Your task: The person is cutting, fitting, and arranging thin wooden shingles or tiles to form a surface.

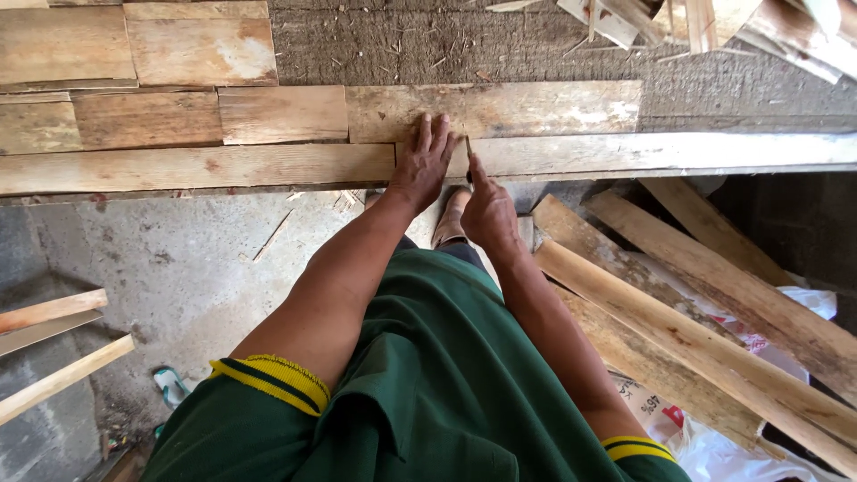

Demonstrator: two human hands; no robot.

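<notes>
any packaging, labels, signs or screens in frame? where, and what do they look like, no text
White plastic bag or sack: lower right, crumpled on the floor under the leaning wooden planks, with red and dark print showing near the person's right elbow.
No signs or screens in view.

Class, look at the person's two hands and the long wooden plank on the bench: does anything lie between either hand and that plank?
Nothing visible does. The left hand lies flat on the plank, and the right hand reaches it with a small dark tool.
</notes>
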